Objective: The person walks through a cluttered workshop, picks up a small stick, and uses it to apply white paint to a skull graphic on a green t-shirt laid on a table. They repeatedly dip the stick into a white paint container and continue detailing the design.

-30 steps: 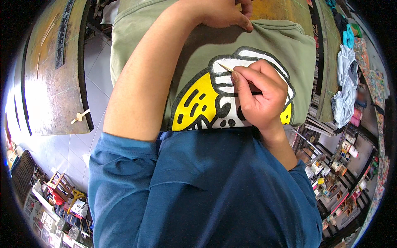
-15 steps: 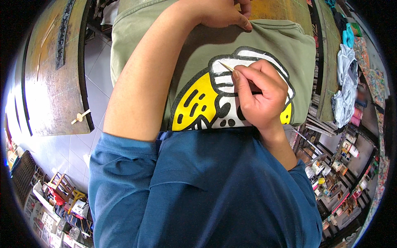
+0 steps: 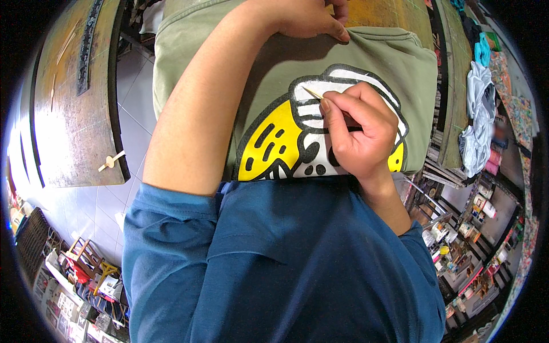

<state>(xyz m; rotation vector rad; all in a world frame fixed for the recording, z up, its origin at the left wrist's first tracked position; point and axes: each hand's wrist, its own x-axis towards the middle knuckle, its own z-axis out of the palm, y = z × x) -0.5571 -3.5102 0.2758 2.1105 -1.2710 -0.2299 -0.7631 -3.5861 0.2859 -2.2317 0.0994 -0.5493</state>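
Note:
An olive-green garment (image 3: 412, 68) lies spread in front of me, printed with a black-outlined figure in white and yellow (image 3: 269, 143). Between thumb and forefinger, my right hand (image 3: 366, 128) pinches a thin pointed wooden stick, like a toothpick (image 3: 311, 92). Its tip is at the white upper part of the print. At the far edge of the cloth, my left hand (image 3: 309, 20) has its thumb and fingers closed on the fabric, which puckers there. The left forearm crosses over part of the garment, and some left fingers are cut off at the top.
A worn wooden table (image 3: 74, 131) to the left carries a dark ruler (image 3: 88, 46) and thin sticks. Along the right side runs another board (image 3: 452, 103), with pale cloth (image 3: 477, 114) hanging past it. Shelves with several bottles (image 3: 486, 206) stand lower right.

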